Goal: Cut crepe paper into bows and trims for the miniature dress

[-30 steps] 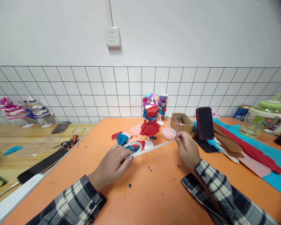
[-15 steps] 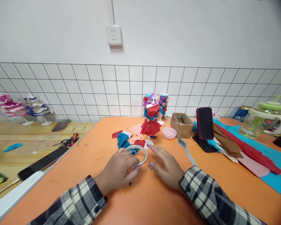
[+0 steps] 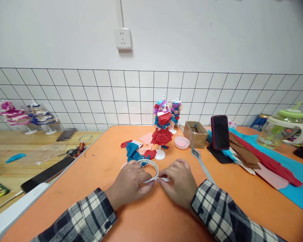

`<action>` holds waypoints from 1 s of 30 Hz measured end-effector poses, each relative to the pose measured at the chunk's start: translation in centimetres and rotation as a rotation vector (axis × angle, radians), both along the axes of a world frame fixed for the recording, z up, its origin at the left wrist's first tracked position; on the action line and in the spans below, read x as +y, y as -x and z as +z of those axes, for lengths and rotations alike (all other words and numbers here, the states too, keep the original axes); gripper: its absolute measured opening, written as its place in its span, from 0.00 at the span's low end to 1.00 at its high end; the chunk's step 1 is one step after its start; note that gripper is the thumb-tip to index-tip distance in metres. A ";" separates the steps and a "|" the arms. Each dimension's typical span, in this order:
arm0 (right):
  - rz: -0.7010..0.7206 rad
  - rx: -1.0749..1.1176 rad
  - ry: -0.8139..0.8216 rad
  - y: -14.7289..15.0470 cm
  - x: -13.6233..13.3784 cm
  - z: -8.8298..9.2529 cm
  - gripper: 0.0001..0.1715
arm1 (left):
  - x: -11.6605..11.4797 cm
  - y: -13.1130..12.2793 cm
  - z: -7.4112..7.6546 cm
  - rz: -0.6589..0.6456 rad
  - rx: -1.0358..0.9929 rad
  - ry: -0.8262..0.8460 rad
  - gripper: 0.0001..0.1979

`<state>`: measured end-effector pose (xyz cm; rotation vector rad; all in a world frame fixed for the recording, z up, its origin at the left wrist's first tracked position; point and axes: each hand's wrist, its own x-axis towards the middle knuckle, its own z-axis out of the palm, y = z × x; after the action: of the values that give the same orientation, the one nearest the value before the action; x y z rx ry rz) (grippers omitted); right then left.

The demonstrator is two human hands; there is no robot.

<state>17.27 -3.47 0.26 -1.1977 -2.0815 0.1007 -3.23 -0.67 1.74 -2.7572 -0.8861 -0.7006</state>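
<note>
My left hand (image 3: pixel 130 179) is closed round the near side of a roll of white tape (image 3: pixel 155 167), holding it upright over the orange table. Pinched in my right hand (image 3: pixel 178 181) is a short strip of tape (image 3: pixel 164 179) at the roll's lower right edge; the fingertips of both hands almost meet. Just beyond them stands a small dress form (image 3: pixel 164 124) in a red and teal paper dress, on a round white base (image 3: pixel 160 154). Teal crepe paper (image 3: pixel 133 151) and red scraps lie to its left. Scissor handles (image 3: pixel 143 163) show partly through the roll.
A pink bowl (image 3: pixel 182 143) and a cardboard box (image 3: pixel 195 134) stand right of the dress form. Grey-handled tweezers or a similar tool (image 3: pixel 202 164) lie near my right sleeve. Farther right are an upright phone (image 3: pixel 220 132), folded crepe paper (image 3: pixel 267 158) and a drink jug (image 3: pixel 277 129).
My right hand has closed from open fingers and come down to the roll, now pinching the tape strip. My left hand keeps the roll in nearly the same place.
</note>
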 end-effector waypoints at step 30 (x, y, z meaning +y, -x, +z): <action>0.095 0.529 -0.125 -2.1 0.2 -0.1 0.05 | 6.3 8.1 0.1 0.161 -0.037 0.243 0.12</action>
<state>19.38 -3.31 0.19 -0.8792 -1.6501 0.2941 -11.34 5.61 1.82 -2.8421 -1.2622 -0.6566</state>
